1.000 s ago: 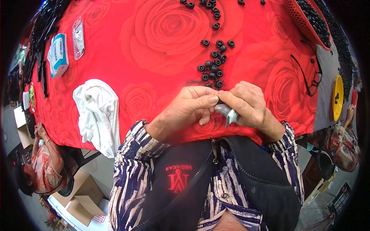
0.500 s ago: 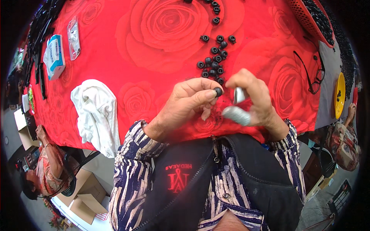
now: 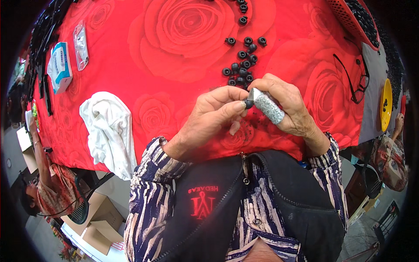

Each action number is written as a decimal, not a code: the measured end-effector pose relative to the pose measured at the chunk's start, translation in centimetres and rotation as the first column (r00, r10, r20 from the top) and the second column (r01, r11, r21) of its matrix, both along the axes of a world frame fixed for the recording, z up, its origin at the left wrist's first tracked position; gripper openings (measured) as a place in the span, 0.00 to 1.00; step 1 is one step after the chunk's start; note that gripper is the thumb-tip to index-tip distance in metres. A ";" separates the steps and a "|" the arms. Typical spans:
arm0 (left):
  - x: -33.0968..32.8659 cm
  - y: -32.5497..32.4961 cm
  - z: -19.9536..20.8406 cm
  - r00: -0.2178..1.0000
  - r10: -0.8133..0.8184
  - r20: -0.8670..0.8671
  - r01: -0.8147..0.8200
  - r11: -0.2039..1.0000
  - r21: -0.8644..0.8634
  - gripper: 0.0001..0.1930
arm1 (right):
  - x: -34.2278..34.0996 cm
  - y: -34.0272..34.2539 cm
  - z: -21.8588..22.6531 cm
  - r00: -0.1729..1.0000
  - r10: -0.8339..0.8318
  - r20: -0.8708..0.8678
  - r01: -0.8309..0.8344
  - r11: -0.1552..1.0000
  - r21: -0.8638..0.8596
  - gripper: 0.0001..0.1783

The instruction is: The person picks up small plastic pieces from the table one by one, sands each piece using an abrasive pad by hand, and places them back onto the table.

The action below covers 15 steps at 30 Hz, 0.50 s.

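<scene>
Between the thumb and fingertips of my left hand (image 3: 218, 108) a small round black part (image 3: 248, 104) is pinched. Close against it, my right hand (image 3: 286, 102) grips a small metal blade (image 3: 251, 94). A glittery silver wrap (image 3: 269, 109) lies along that hand's thumb side; whether it encloses the thumb cannot be told. The blade's edge meets or nearly meets the part, and fingers hide the exact contact. Just beyond my hands, several similar black parts (image 3: 242, 70), some with open centres, lie in a loose cluster.
A white cloth (image 3: 107, 131) lies left on the red rose-patterned tablecloth (image 3: 183, 26). Farther left are a tissue pack (image 3: 61, 67) and a clear plastic case (image 3: 81, 46). At right are eyeglasses (image 3: 359, 85), a red basket (image 3: 349, 17) of black parts and a yellow plate (image 3: 385, 113). Other people sit either side.
My right hand has moved left, bringing the blade and silver wrap up to the black part. My left hand stays nearly still. The person at left has reached an arm forward.
</scene>
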<state>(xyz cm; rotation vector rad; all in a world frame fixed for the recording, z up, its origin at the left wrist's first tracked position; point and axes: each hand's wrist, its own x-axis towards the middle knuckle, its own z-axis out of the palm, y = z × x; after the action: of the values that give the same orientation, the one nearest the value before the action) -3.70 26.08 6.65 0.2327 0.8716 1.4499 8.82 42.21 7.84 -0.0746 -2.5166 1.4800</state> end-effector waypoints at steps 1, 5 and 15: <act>0.0 0.0 0.0 1.000 -0.008 0.012 0.008 1.000 0.005 0.11 | 0.0 0.1 0.0 1.000 0.020 -0.007 -0.020 1.000 -0.004 0.17; 0.1 -0.1 -0.3 0.999 -0.001 0.039 0.000 1.000 0.026 0.11 | 0.0 0.0 -0.5 1.000 0.019 -0.006 -0.019 1.000 -0.003 0.17; 0.5 0.0 -0.5 0.996 0.065 0.059 -0.064 0.998 -0.017 0.10 | -0.2 0.2 -1.0 0.994 0.042 -0.105 -0.031 0.994 0.106 0.16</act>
<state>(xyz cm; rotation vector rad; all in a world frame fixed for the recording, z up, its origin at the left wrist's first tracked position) -3.19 26.05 6.20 0.1507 0.8484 1.5026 8.63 42.38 6.88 0.0662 -2.5153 1.3258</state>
